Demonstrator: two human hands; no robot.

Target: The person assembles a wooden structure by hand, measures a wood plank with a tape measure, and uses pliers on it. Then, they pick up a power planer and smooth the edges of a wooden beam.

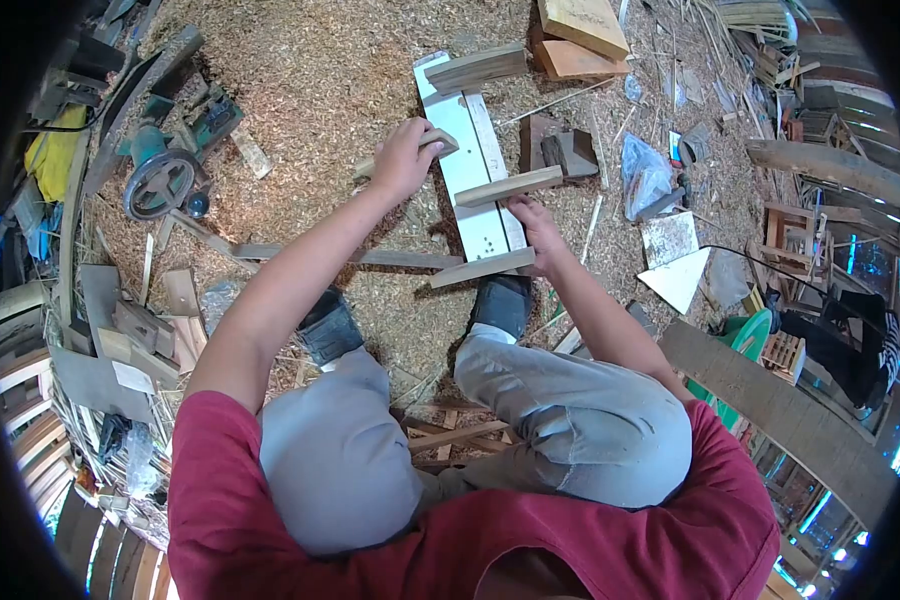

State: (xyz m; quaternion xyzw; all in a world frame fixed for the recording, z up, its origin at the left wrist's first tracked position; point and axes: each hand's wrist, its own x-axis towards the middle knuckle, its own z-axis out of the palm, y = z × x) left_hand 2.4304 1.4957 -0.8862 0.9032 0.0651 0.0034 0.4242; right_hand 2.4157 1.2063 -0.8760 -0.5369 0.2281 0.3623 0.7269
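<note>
The person sits over a sawdust floor (310,70), knees apart, a dark shoe (330,325) on either side of the work; between the feet a long white board (462,150) lies flat on the floor, running away from the person.

Three wooden slats cross it: a far slat (475,68) at its far end, a middle slat (510,187) tilted across it, and a near slat (482,267) at the end closest to the feet.

The left hand (405,158) is at the board's left edge, its grip clenched round a short slat (438,141); that piece pokes out past the fingers over the board, just short of the middle slat.

The right hand (538,228) lies at the board's right edge, between the middle and near slats, fingertips up against the middle slat; I cannot tell whether its grip clasps anything or merely rests there.

A thin strip (370,257) lies on the floor under the left forearm, touching the board's left side; a motor with a pulley wheel (160,182) sits well off to the left; wooden blocks (582,35) lie beyond the board's far right corner; a clear plastic bag (645,172) and a white triangular offcut (682,278) lie to the right.
</note>
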